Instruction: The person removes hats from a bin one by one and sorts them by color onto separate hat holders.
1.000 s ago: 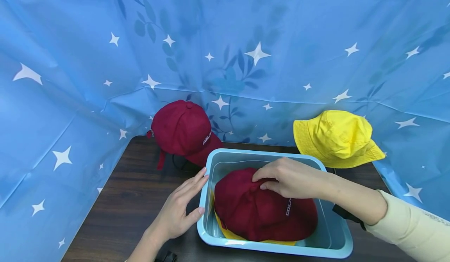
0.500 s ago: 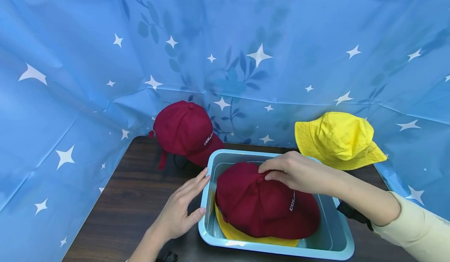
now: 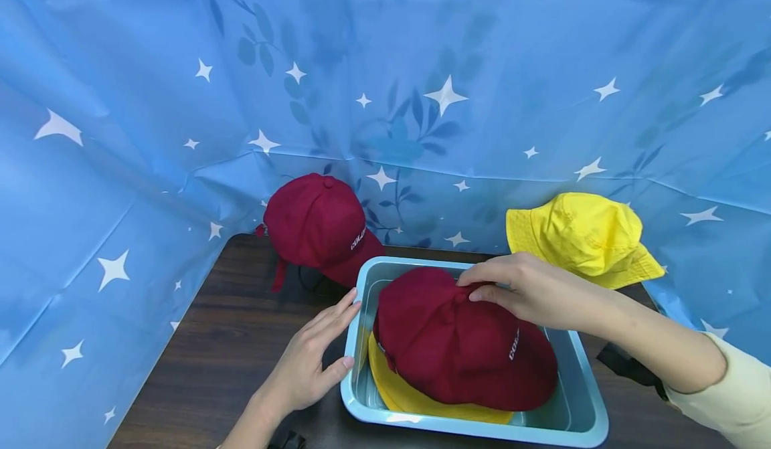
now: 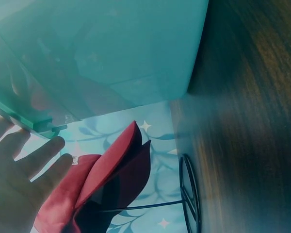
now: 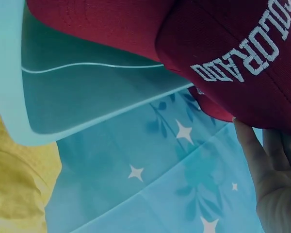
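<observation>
A dark red baseball cap [image 3: 446,355], lettered COLORADO in the right wrist view, sits within the light blue plastic basin [image 3: 593,382]. My right hand [image 3: 530,292] pinches its crown near the top button. Beneath the cap, part of a yellow hat [image 3: 421,395] shows in the basin; the rest is covered. My left hand [image 3: 307,362] lies with straight fingers against the basin's left rim, holding nothing. In the left wrist view the fingers of the left hand [image 4: 19,179] reach up to the basin's edge [image 4: 111,111].
Behind the basin to the left, a second dark red cap [image 3: 316,225] rests on a black wire stand [image 4: 189,194]. A yellow bucket hat [image 3: 581,235] stands at the back right. A blue starred cloth [image 3: 385,101] hangs behind the dark wooden table [image 3: 199,355].
My right hand has raised the red cap a little and shifted it to the right, baring more of the yellow hat below. My left hand stays at the rim.
</observation>
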A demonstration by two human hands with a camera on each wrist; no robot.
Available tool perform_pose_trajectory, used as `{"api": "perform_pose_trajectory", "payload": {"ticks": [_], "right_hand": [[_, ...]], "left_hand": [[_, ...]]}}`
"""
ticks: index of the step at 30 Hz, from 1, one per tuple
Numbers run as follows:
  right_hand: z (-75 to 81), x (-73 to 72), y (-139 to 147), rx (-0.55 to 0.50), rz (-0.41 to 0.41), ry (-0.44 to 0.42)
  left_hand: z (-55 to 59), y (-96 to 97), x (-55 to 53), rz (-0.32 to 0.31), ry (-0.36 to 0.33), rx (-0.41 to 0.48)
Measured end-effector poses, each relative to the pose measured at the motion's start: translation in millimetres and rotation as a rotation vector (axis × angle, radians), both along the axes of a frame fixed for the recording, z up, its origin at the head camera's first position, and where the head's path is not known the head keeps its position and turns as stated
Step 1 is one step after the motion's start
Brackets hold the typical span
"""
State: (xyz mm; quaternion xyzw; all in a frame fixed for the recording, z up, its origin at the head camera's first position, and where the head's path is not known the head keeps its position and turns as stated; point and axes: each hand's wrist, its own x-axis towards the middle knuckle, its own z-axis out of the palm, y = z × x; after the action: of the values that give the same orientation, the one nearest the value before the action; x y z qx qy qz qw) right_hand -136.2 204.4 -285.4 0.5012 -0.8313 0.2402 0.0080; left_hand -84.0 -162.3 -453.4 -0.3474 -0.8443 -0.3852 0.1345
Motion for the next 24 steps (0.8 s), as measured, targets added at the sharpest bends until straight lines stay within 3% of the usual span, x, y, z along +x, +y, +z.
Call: {"api": "perform_pose_trajectory", "payload": {"ticks": [14, 24], "right_hand": [[16.0, 1.7, 9, -0.06, -0.053, 0.114], [29.2, 2.7, 12, -0.071, -0.064, 0.129]], "left_hand": [[2.1, 0.8, 0.5, 0.0, -0.015, -0.003], [1.7, 1.1, 0.9, 0.004, -0.02, -0.006]]}}
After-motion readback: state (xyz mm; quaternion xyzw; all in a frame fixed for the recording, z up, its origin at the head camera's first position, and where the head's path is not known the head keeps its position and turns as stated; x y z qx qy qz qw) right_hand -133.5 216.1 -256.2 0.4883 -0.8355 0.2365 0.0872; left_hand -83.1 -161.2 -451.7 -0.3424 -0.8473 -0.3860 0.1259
